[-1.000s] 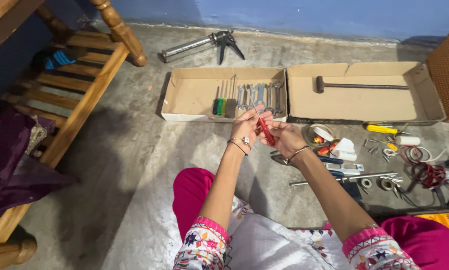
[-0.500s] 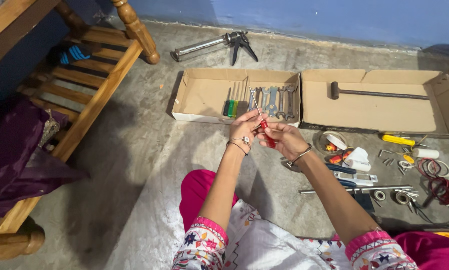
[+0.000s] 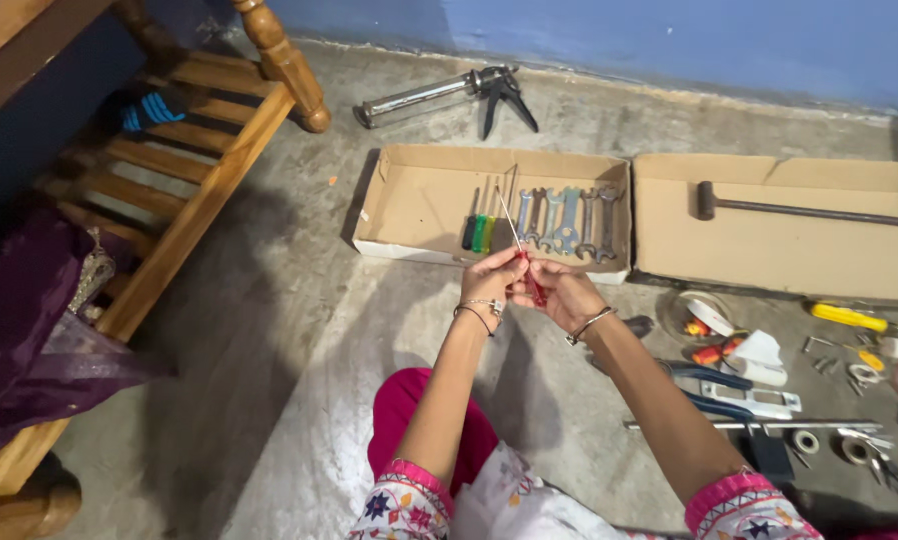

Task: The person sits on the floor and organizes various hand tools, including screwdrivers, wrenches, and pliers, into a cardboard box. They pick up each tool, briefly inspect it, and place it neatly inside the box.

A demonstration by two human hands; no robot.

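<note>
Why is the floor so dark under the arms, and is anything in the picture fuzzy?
Head view: light falls from above and behind, so the arms throw a soft shadow on the grey floor; the wooden bench shadows the floor beside it. The left hand, right hand and red screwdriver look fairly sharp; small parts at the right edge smear a little. The caulking gun shows slight glare.

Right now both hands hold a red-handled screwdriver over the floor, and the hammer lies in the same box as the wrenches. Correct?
Not quite. The hammer lies alone in the right cardboard box; the wrenches are in the left cardboard box. The head view shows it. The rest stands: left hand and right hand hold the red-handled screwdriver.
</note>
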